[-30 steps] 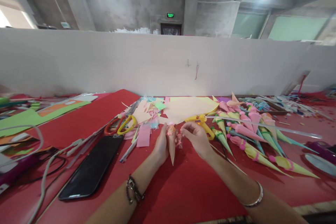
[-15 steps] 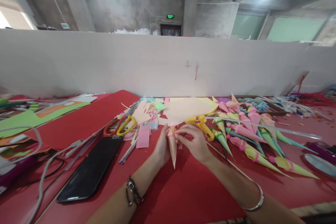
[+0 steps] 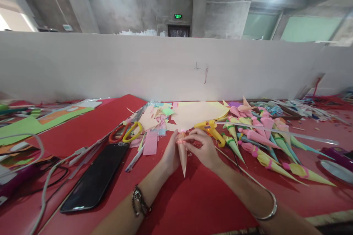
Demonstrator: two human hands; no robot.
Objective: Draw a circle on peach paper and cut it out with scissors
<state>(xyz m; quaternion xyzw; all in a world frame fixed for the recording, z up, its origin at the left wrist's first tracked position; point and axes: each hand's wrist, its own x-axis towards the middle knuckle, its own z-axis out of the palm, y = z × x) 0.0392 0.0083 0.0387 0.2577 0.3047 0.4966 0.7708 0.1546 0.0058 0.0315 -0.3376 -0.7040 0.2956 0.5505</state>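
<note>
My left hand (image 3: pixel 170 154) holds a peach paper cone (image 3: pixel 182 158) upright, point down, over the red table (image 3: pixel 193 205). My right hand (image 3: pixel 202 148) pinches the top of the same cone, where a small pink piece sits at the rim. Both hands touch the cone from either side. A yellow glue gun (image 3: pixel 211 129) lies just behind my right hand. A heap of finished coloured cones (image 3: pixel 261 139) spreads to the right.
A black phone (image 3: pixel 96 176) lies at the left, with orange and yellow scissors (image 3: pixel 127 132) and paper scraps (image 3: pixel 154 117) behind it. A large peach sheet (image 3: pixel 198 112) lies at the back. Cables (image 3: pixel 41 176) run at the far left. A white partition wall stands behind the table.
My right hand has moved left from beside the cone onto its top, fingers closing on the rim. The left hand and cone have stayed nearly still.
</note>
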